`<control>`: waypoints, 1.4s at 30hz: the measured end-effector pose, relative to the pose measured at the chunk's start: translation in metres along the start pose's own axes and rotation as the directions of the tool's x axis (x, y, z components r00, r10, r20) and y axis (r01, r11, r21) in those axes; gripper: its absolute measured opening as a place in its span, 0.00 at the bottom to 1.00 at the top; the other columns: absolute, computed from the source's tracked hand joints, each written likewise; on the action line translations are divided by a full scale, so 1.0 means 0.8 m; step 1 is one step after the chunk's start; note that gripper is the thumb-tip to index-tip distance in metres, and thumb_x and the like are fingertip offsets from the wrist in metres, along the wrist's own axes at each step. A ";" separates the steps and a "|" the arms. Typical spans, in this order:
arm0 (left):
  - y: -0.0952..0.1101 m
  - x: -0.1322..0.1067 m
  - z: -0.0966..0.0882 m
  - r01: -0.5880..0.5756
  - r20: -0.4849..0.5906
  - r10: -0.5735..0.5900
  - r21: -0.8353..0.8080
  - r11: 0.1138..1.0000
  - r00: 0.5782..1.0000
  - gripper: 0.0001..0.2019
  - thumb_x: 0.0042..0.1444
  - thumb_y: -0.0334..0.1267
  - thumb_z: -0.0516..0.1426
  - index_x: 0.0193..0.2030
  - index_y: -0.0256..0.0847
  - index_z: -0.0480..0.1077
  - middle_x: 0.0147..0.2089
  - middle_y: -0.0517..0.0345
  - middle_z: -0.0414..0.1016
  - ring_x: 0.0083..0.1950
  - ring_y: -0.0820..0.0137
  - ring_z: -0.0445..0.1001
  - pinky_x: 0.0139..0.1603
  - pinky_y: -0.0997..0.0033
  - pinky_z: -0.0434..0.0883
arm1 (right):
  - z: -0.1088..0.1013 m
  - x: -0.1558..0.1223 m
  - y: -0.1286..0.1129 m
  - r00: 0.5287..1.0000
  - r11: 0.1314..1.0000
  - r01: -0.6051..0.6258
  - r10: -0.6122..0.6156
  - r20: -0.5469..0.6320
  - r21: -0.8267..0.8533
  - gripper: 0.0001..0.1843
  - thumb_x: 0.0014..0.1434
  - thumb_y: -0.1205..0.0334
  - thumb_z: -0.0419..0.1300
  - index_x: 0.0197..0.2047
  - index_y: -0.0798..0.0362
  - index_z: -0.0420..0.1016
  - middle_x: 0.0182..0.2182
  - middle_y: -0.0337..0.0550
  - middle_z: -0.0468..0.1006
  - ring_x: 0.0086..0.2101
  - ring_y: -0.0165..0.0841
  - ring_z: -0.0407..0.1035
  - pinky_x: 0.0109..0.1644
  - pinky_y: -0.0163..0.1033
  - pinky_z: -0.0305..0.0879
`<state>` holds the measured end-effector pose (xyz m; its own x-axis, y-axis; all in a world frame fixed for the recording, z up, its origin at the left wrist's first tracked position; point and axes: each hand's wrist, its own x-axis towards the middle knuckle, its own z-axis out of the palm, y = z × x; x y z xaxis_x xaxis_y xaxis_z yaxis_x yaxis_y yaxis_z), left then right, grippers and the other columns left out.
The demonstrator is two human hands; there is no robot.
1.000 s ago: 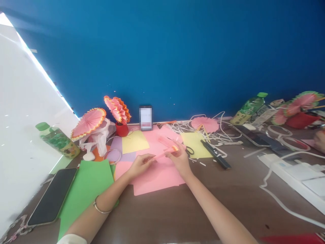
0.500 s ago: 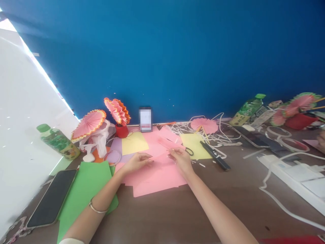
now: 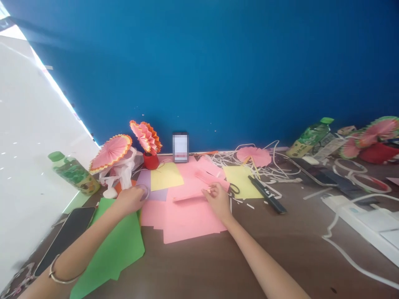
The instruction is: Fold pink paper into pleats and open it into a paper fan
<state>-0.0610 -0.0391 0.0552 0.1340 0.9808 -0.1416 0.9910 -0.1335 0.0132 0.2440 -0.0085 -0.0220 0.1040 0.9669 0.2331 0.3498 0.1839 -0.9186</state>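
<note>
My right hand (image 3: 218, 201) pinches the right end of a folded pink paper strip (image 3: 190, 196), whose left end extends over the pink sheets (image 3: 190, 222). To the left, my left hand (image 3: 131, 200) has its fingers closed at a clear tape roll (image 3: 146, 190), which they partly cover. Below that hand lie green sheets (image 3: 120, 245). Scissors (image 3: 234, 189) rest just right of my right hand, their black handle showing, beside a pleated pink piece (image 3: 210, 176).
A dark phone (image 3: 67, 234) and green-capped bottle (image 3: 73, 172) stand left. Pleated paper flowers (image 3: 146, 137) stand by the blue wall. Yellow sheets (image 3: 168, 176), a black cutter-like tool (image 3: 266, 195), tangled white cords (image 3: 218, 158) and a power strip (image 3: 358, 220) lie around.
My left hand has let go of the folded pink paper and moved left to the tape roll. My right hand keeps hold of the paper and stays about where it was.
</note>
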 end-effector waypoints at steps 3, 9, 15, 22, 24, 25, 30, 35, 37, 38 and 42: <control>0.005 -0.004 0.019 0.031 -0.069 -0.028 0.047 0.998 0.997 0.06 0.51 0.32 0.49 0.32 0.42 0.66 0.39 0.49 0.71 0.41 0.59 0.71 0.34 0.65 0.65 | -0.002 0.000 0.004 0.987 0.920 0.162 -0.154 0.051 -0.358 0.10 0.51 0.53 0.56 0.28 0.51 0.67 0.25 0.41 0.73 0.29 0.35 0.68 0.33 0.39 0.61; 0.015 -0.003 0.034 0.011 -0.190 -0.021 -0.056 0.998 0.981 0.09 0.57 0.34 0.45 0.33 0.41 0.65 0.35 0.49 0.71 0.38 0.60 0.71 0.34 0.66 0.64 | -0.007 -0.002 -0.003 0.932 0.762 0.341 -0.351 0.091 -0.550 0.13 0.58 0.54 0.52 0.26 0.51 0.68 0.22 0.41 0.73 0.28 0.35 0.65 0.33 0.38 0.56; 0.045 0.006 0.051 -0.091 -0.293 -0.034 -0.400 0.912 0.955 0.11 0.58 0.40 0.43 0.39 0.42 0.64 0.34 0.54 0.72 0.36 0.64 0.72 0.33 0.70 0.64 | -0.010 0.000 -0.003 0.856 0.567 0.474 -0.476 0.201 -0.673 0.14 0.59 0.55 0.51 0.25 0.53 0.67 0.26 0.43 0.73 0.30 0.35 0.63 0.37 0.39 0.53; 0.087 0.027 0.067 -0.353 -0.442 0.026 -0.677 0.646 0.896 0.10 0.59 0.42 0.44 0.36 0.41 0.60 0.36 0.52 0.69 0.41 0.66 0.70 0.44 0.67 0.65 | -0.002 0.005 -0.001 0.870 0.476 0.422 -0.452 0.197 -0.771 0.14 0.59 0.57 0.52 0.25 0.53 0.68 0.27 0.46 0.72 0.32 0.37 0.62 0.35 0.41 0.50; 0.096 0.031 0.070 -0.380 -0.472 -0.010 -0.723 0.577 0.882 0.09 0.60 0.42 0.43 0.36 0.41 0.59 0.35 0.53 0.68 0.41 0.68 0.69 0.44 0.67 0.65 | -0.006 0.007 -0.001 0.875 0.495 0.421 -0.442 0.198 -0.760 0.14 0.59 0.57 0.52 0.25 0.53 0.68 0.27 0.46 0.73 0.32 0.37 0.62 0.35 0.42 0.50; 0.100 0.032 0.073 -0.379 -0.480 -0.043 -0.742 0.553 0.876 0.09 0.60 0.42 0.43 0.36 0.40 0.59 0.34 0.54 0.67 0.41 0.68 0.69 0.43 0.68 0.65 | -0.009 0.009 -0.001 0.877 0.519 0.431 -0.435 0.206 -0.738 0.14 0.59 0.57 0.52 0.25 0.53 0.68 0.27 0.45 0.73 0.32 0.37 0.63 0.35 0.42 0.51; 0.107 0.029 0.086 -0.352 -0.521 -0.223 -0.779 0.519 0.824 0.09 0.60 0.41 0.43 0.41 0.40 0.58 0.35 0.54 0.68 0.37 0.70 0.68 0.41 0.67 0.66 | -0.033 0.018 -0.003 0.826 0.726 0.544 -0.376 0.420 -0.419 0.14 0.59 0.55 0.51 0.25 0.52 0.67 0.26 0.41 0.72 0.32 0.34 0.64 0.36 0.39 0.57; 0.105 0.023 0.097 -0.319 -0.555 -0.328 -0.768 0.555 0.764 0.09 0.60 0.41 0.45 0.40 0.40 0.60 0.35 0.53 0.68 0.40 0.68 0.69 0.41 0.67 0.66 | -0.039 0.020 -0.006 0.878 0.800 0.469 -0.380 0.290 -0.374 0.13 0.57 0.54 0.54 0.24 0.51 0.67 0.26 0.40 0.73 0.31 0.34 0.65 0.38 0.39 0.58; 0.105 0.022 0.099 -0.323 -0.560 -0.307 -0.756 0.569 0.770 0.09 0.59 0.41 0.45 0.39 0.40 0.61 0.35 0.54 0.68 0.40 0.68 0.69 0.42 0.66 0.66 | -0.032 0.019 -0.004 0.884 0.741 0.466 -0.413 0.218 -0.483 0.14 0.57 0.55 0.54 0.23 0.52 0.67 0.26 0.41 0.73 0.31 0.34 0.64 0.38 0.40 0.57; 0.106 0.022 0.100 -0.332 -0.560 -0.282 -0.750 0.572 0.779 0.09 0.60 0.41 0.44 0.38 0.40 0.61 0.35 0.53 0.68 0.40 0.68 0.69 0.42 0.66 0.65 | -0.028 0.019 -0.003 0.881 0.703 0.468 -0.423 0.214 -0.536 0.14 0.58 0.56 0.53 0.23 0.52 0.67 0.26 0.42 0.73 0.31 0.35 0.64 0.38 0.41 0.56; 0.109 0.020 0.100 -0.358 -0.531 -0.183 -0.749 0.558 0.827 0.09 0.60 0.40 0.44 0.40 0.39 0.62 0.38 0.52 0.69 0.43 0.67 0.70 0.44 0.65 0.65 | -0.015 0.017 0.002 0.874 0.592 0.474 -0.408 0.265 -0.651 0.13 0.57 0.55 0.54 0.26 0.52 0.70 0.28 0.44 0.74 0.33 0.37 0.63 0.37 0.42 0.55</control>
<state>0.0270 -0.0462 -0.0250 -0.0670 0.9113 0.4062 0.5097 -0.3188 0.7991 0.2570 0.0028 -0.0167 -0.2989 0.8167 0.4937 0.8629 0.4522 -0.2256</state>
